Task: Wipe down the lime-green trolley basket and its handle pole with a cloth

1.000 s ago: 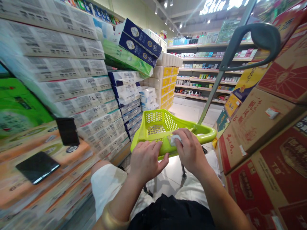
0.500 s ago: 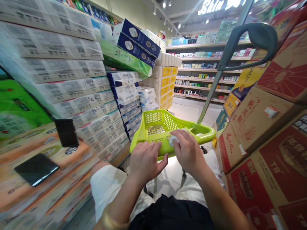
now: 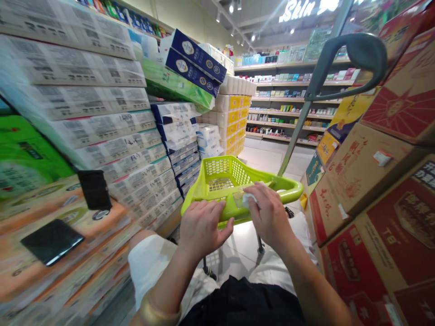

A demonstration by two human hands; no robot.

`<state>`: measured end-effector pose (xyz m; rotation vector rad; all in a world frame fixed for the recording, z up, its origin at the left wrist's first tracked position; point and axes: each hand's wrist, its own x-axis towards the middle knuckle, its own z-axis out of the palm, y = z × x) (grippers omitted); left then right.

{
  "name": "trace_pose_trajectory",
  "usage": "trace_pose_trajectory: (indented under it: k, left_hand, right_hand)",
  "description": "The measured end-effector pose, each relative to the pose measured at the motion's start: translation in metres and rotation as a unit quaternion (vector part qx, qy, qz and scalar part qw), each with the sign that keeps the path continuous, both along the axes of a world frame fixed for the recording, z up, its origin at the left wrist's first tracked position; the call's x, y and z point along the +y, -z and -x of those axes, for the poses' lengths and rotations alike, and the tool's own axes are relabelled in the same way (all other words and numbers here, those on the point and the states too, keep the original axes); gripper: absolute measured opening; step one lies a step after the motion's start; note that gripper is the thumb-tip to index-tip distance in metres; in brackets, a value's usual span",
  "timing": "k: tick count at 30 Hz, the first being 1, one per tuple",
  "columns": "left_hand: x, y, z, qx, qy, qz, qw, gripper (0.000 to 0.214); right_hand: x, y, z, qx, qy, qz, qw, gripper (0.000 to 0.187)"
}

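A lime-green shopping basket [image 3: 212, 194] with perforated walls and wheels stands before my knees, its long grey handle [image 3: 307, 106] pulled up to the right. My left hand [image 3: 203, 226] grips the near rim, fingers over the top and thumb lower down. Against the same rim, just right of a flat panel, my right hand [image 3: 267, 210] presses a crumpled white tissue [image 3: 249, 199]. The fingers of that hand are bent around the tissue and partly hide it. Inside, the visible part of the basket shows a bare slotted floor.
Stacked packs of paper [image 3: 102, 102] rise on the left. A black phone [image 3: 52, 241] and a small black object [image 3: 94, 189] lie on orange packs [image 3: 112, 228]. Cardboard cartons [image 3: 369, 167] line the right. Shelves of small goods [image 3: 288, 95] stand at the back.
My left hand and the basket rim have shifted slightly left. The right hand with the tissue has slid a little to the right along the rim.
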<state>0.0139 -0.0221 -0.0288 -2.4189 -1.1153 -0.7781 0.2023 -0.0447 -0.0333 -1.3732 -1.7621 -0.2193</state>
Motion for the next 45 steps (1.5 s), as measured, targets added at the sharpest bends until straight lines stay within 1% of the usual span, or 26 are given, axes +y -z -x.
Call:
trace_pose_trajectory:
  k: [4, 7, 9, 11, 13, 14, 18, 21, 23, 25, 27, 29, 33, 35, 38, 41, 43, 45]
  left_hand:
    - [0.003, -0.001, 0.006, 0.005, 0.013, -0.005, 1.000, 0.031]
    - [0.006, -0.002, 0.010, 0.002, 0.024, 0.003, 1.000, 0.032]
    - [0.008, -0.001, 0.014, -0.002, 0.029, 0.009, 1.000, 0.032]
    - [0.011, 0.000, 0.019, -0.005, 0.036, 0.011, 0.999, 0.033]
    - [0.016, 0.000, 0.026, -0.010, 0.042, 0.004, 0.999, 0.034]
    - [0.018, 0.000, 0.030, -0.013, 0.045, 0.000, 0.999, 0.035]
    - [0.027, -0.001, 0.041, -0.019, 0.052, -0.010, 0.998, 0.036]
    - [0.030, -0.003, 0.045, -0.023, 0.043, -0.013, 0.999, 0.038]
    - [0.031, -0.003, 0.046, -0.027, 0.039, -0.014, 0.999, 0.039]
    - [0.033, -0.003, 0.048, -0.028, 0.042, -0.012, 0.999, 0.040]
    - [0.034, -0.002, 0.050, -0.028, 0.049, -0.008, 0.998, 0.040]
    - [0.037, -0.002, 0.053, -0.029, 0.055, -0.005, 0.998, 0.040]
    - [0.042, -0.002, 0.058, -0.037, 0.061, -0.008, 0.997, 0.040]
    - [0.044, -0.001, 0.060, -0.047, 0.059, 0.002, 0.997, 0.040]
    - [0.047, -0.001, 0.064, -0.093, 0.063, 0.049, 0.993, 0.040]
    - [0.048, -0.004, 0.068, -0.189, 0.098, 0.103, 0.972, 0.042]
    - [0.046, -0.007, 0.070, -0.239, 0.100, 0.098, 0.961, 0.041]
    - [0.040, -0.011, 0.067, -0.242, 0.069, 0.055, 0.966, 0.039]
  right_hand:
    - [0.000, 0.005, -0.023, 0.032, 0.087, -0.008, 0.996, 0.029]
    - [-0.001, 0.006, -0.021, 0.029, 0.110, -0.008, 0.993, 0.031]
    - [-0.001, 0.007, -0.013, 0.016, 0.098, -0.022, 0.995, 0.032]
    - [0.000, 0.009, -0.008, 0.006, 0.067, -0.032, 0.997, 0.032]
    - [0.001, 0.010, -0.009, 0.004, 0.043, -0.034, 0.999, 0.032]
    - [0.001, 0.011, -0.013, 0.006, 0.041, -0.032, 0.999, 0.032]
    - [0.002, 0.014, -0.035, 0.003, 0.088, -0.021, 0.996, 0.031]
    - [0.001, 0.016, -0.034, -0.002, 0.111, -0.028, 0.993, 0.031]
    - [0.000, 0.017, -0.024, -0.002, 0.103, -0.040, 0.994, 0.031]
    - [-0.001, 0.017, -0.015, -0.005, 0.078, -0.045, 0.996, 0.032]
    - [-0.001, 0.017, -0.013, -0.008, 0.052, -0.037, 0.998, 0.032]
    - [0.000, 0.016, -0.019, -0.008, 0.047, -0.025, 0.999, 0.031]
    - [0.004, 0.016, -0.039, 0.003, 0.077, -0.015, 0.997, 0.030]
    - [0.003, 0.017, -0.039, 0.008, 0.085, -0.020, 0.996, 0.030]
    - [0.000, 0.019, -0.023, 0.003, 0.088, -0.038, 0.995, 0.030]
    - [-0.003, 0.020, -0.009, -0.005, 0.059, -0.044, 0.997, 0.032]
    - [-0.003, 0.020, -0.009, -0.005, 0.041, -0.039, 0.998, 0.032]
    - [-0.002, 0.019, -0.014, 0.000, 0.048, -0.036, 0.998, 0.031]
